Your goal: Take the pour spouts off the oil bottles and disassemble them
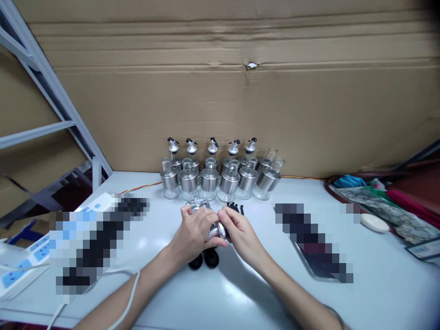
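Note:
My left hand [198, 228] is closed around a silver pourer top [217, 231] above the middle of the table. My right hand [238, 228] pinches the right end of the same part, where a dark rim shows; the fingers partly hide it. More silver pourer tops [200, 203] lie just beyond my left hand. Several small black levers [235, 208] are lined up behind my right hand. Below the hands rest black round stoppers [211, 258], partly covered by my left hand.
Glass bottles with metal sleeves [209, 179] stand in two rows against the cardboard [213, 101]; several at the back carry pourers [212, 146]. At left are a power strip [99, 201] and a white cable [132, 293]. A blurred-out flat device [316, 261] and a white oval object [374, 223] lie right.

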`<state>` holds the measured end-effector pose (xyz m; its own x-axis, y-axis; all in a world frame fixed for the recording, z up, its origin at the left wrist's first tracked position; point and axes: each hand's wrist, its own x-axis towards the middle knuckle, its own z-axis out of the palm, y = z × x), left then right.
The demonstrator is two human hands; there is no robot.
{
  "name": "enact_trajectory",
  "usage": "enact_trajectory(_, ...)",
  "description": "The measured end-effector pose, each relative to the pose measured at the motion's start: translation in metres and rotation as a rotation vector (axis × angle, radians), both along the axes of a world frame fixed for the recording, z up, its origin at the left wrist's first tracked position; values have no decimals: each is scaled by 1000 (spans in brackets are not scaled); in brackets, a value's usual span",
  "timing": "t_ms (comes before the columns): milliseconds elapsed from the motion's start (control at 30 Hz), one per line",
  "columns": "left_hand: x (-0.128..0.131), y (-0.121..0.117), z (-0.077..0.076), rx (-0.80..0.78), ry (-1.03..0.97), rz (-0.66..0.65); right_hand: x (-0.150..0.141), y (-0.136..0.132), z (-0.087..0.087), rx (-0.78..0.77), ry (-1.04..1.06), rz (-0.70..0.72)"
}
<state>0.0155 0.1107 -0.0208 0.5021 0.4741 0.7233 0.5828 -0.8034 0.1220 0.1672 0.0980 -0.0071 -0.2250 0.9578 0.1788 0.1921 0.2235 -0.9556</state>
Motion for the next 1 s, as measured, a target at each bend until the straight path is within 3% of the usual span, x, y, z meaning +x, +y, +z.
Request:
enact_trajectory(200, 7, -6, 4, 203, -16, 21, -7, -5, 0, -47, 94, -88)
enact_trajectory(400, 10, -7, 5, 246, -14, 23, -8, -6, 0, -104, 93, -104)
enact_trajectory(667, 11, -7, 16, 372, 77, 104, -5, -3, 1, 8, 120, -136)
enact_trajectory(800, 18, -6, 20, 422, 31, 133, -4, -4, 5, 47, 172, -215)
enact_trajectory(1000, 23, -6, 13, 289, -74, 139, 1, -4, 5, 238, 107, -374)
